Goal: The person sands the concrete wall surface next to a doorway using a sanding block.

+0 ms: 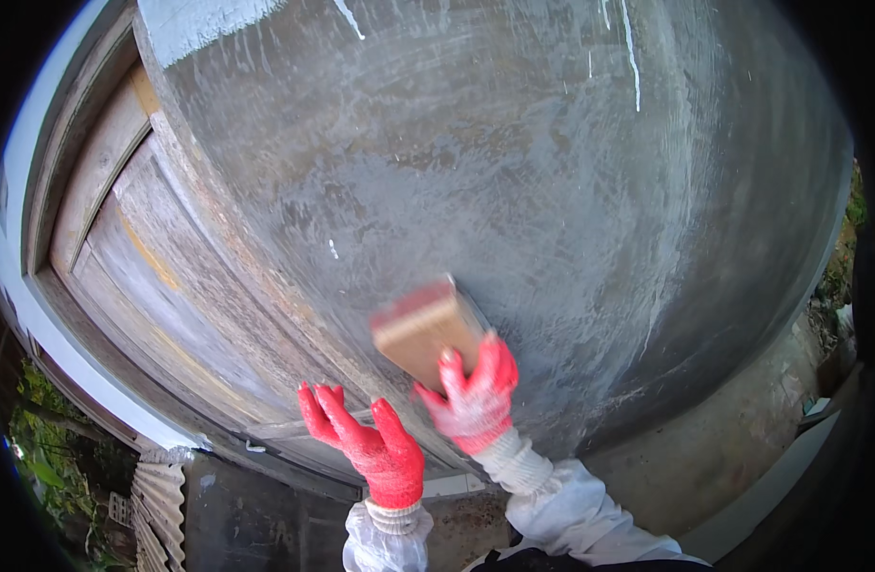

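Note:
My right hand [475, 393], in a red-coated glove with a white cuff, grips a tan, box-shaped block [428, 338]. Its far side is reddish and smeared by motion, so its exact kind is unclear. The block lies against the grey cement wall [514, 181], or very close to it. My left hand [376, 453], gloved the same way, is raised to the left of the block with its fingers apart and nothing in them. It is nearest to the lower part of the wooden door frame.
A weathered wooden door [161, 257] in a frame stands left of the wall. Light blue paint [204, 24] covers the upper left of the wall, and white drips [632, 57] run down it. Corrugated sheeting [159, 510] lies at lower left. Concrete ground [714, 448] runs along the wall's foot.

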The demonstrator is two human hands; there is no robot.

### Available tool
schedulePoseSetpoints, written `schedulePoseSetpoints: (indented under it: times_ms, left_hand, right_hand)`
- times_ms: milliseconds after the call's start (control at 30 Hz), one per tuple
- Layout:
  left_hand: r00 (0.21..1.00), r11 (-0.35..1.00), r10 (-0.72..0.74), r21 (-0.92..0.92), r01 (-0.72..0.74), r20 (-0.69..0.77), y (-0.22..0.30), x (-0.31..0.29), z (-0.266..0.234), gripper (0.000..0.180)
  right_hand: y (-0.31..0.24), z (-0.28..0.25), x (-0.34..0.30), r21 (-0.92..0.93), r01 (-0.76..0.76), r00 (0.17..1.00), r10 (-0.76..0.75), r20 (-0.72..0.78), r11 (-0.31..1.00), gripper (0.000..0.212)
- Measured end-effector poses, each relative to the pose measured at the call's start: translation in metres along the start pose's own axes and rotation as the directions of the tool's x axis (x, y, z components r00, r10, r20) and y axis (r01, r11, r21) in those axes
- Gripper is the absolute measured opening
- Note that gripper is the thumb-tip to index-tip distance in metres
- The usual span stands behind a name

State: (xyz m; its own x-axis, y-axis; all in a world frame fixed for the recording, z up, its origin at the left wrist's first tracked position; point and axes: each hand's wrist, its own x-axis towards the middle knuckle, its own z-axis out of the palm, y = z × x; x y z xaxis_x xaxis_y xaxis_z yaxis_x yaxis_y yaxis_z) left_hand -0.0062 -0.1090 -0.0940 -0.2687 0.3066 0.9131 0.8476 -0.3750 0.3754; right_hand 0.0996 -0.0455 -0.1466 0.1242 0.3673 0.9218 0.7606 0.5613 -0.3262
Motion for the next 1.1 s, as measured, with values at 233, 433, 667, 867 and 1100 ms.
schedulePoseSetpoints:
  times_ms: [233, 433, 667, 867, 1100]
  left_hand:
    - [0.995, 0.997, -0.022, -0.066, 0.028, 0.092, 0.001, -0.016, 0.007, 0.07]
    - [0.997, 1.0, 0.02, -0.002, -0.019, 0.075, 0.001, 0.002, 0.024, 0.068]
    - [0.994, 0.994, 0.107, -0.016, -0.106, 0.038, 0.007, 0.012, 0.056, 0.076]
    - [0.965, 0.94, 0.26, 0.222, -0.258, 0.017, -0.016, 0.035, 0.072, 0.091]
    - [0.951, 0.915, 0.306, 0.287, -0.284, -0.034, -0.025, 0.045, 0.085, 0.092]
  right_hand:
    - [0.079, -0.002, -0.11, -0.066, 0.075, 0.994, -0.069, 0.086, 0.995, 0.099]
    - [0.03, -0.037, 0.062, -0.136, 0.091, 0.995, -0.096, -0.034, 0.987, 0.104]
    - [0.122, -0.023, -0.145, -0.086, -0.118, 0.99, 0.124, 0.069, 0.989, 0.101]
    - [0.074, -0.054, 0.054, -0.215, 0.026, 0.992, -0.052, -0.116, 0.976, 0.091]
    - [0.103, -0.049, 0.008, -0.272, -0.011, 0.989, -0.029, -0.143, 0.962, 0.105]
